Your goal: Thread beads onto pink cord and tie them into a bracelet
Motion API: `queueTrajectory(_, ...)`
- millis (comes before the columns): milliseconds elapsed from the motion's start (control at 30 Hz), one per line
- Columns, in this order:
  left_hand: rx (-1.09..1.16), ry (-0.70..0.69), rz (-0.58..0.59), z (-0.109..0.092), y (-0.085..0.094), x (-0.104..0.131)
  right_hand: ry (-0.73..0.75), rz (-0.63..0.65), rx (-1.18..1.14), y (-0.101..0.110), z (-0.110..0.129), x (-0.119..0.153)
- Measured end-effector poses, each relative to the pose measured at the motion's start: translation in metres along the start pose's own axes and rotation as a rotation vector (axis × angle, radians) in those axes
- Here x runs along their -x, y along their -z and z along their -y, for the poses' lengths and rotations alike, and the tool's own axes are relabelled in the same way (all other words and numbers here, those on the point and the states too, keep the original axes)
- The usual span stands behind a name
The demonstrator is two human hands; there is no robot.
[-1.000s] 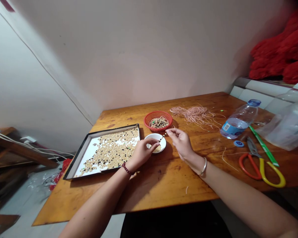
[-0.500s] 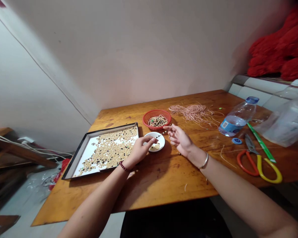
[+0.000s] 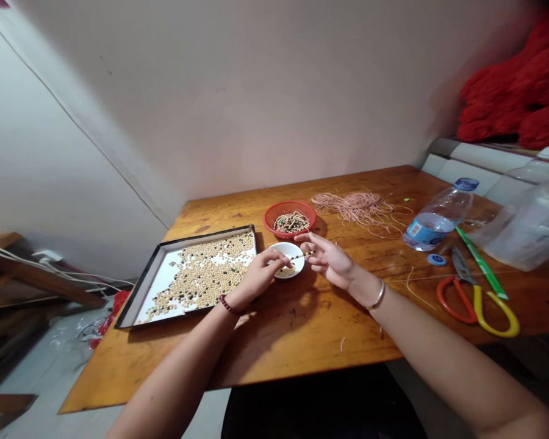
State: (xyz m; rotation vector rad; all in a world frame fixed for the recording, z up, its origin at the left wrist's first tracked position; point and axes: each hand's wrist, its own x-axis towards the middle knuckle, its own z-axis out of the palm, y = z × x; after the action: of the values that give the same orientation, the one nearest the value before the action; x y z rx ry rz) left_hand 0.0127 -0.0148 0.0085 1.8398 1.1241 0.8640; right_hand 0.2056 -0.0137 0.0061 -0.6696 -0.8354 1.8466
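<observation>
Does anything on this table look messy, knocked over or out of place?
A plastic water bottle lies on its side near the table's right end, its blue cap loose beside it. Pink cord sprawls in a tangle, with stray cut pieces about.

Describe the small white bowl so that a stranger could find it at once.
On the wooden table, look just right of the flat tray of loose beads. The white bowl sits there under both hands, in front of the red basket; it alone is white, round and small.
</observation>
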Motion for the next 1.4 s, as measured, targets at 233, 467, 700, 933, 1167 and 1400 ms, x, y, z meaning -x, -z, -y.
queueTrajectory(233,0.003,0.026,-0.017,-0.0018,-0.0003,-0.0006,-0.008,0.031,-0.002,0.0012,0.0001,0.0014)
queueTrajectory(467,0.006,0.041,-0.013,-0.0045,-0.0003,0.0001,0.000,0.037,0.020,0.0007,0.0001,0.0010)
queueTrajectory(700,0.018,0.058,-0.019,-0.0030,-0.0004,-0.0010,0.018,0.048,0.038,-0.0001,-0.0004,0.0019)
queueTrajectory(933,0.016,0.073,-0.011,-0.0004,0.0008,-0.0004,0.051,0.047,0.086,-0.0004,-0.0022,0.0018)
queueTrajectory(1167,-0.011,0.088,-0.002,-0.0003,0.0015,-0.0006,0.057,0.017,0.100,-0.0022,-0.0013,0.0027)
queueTrajectory(1400,0.008,0.115,0.010,-0.0027,0.0026,-0.0004,0.064,0.026,0.090,-0.0020,-0.0011,0.0029)
